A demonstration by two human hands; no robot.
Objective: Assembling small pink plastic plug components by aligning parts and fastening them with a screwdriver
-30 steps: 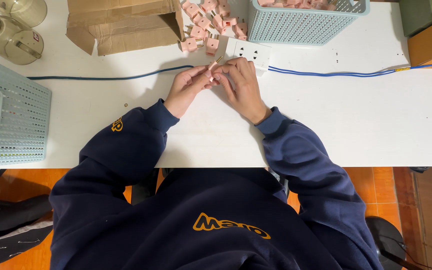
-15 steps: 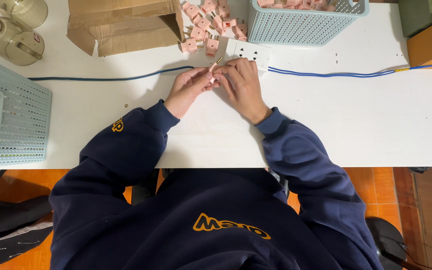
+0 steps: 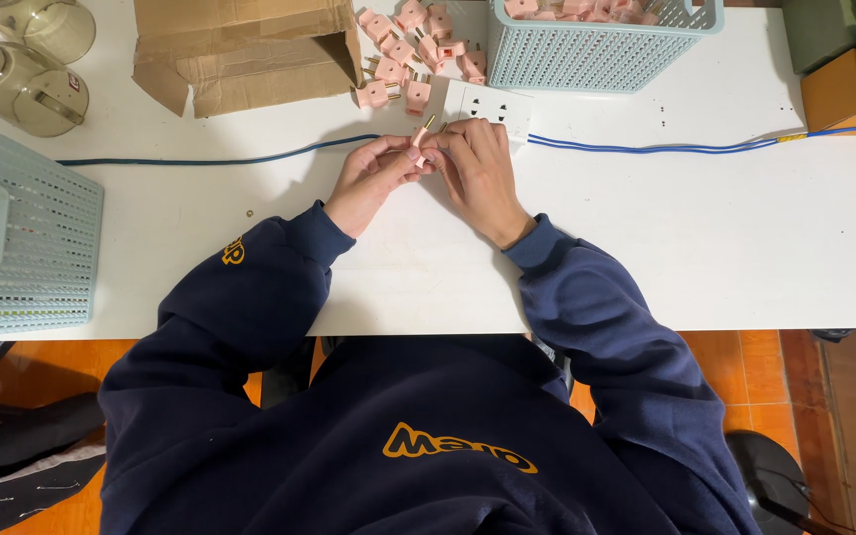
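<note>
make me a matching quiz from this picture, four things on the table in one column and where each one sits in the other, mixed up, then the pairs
Things:
1. pink plug
2. cardboard box
3. white socket block
4. glass jars

Places:
A. far left corner of the table
B. pinched between the left hand and right hand
C. lying open, left of the loose pile of pink plugs
D. just beyond the fingertips, in front of the blue mesh basket, joined to the blue cable

Pairs: 1-B, 2-C, 3-D, 4-A
</note>
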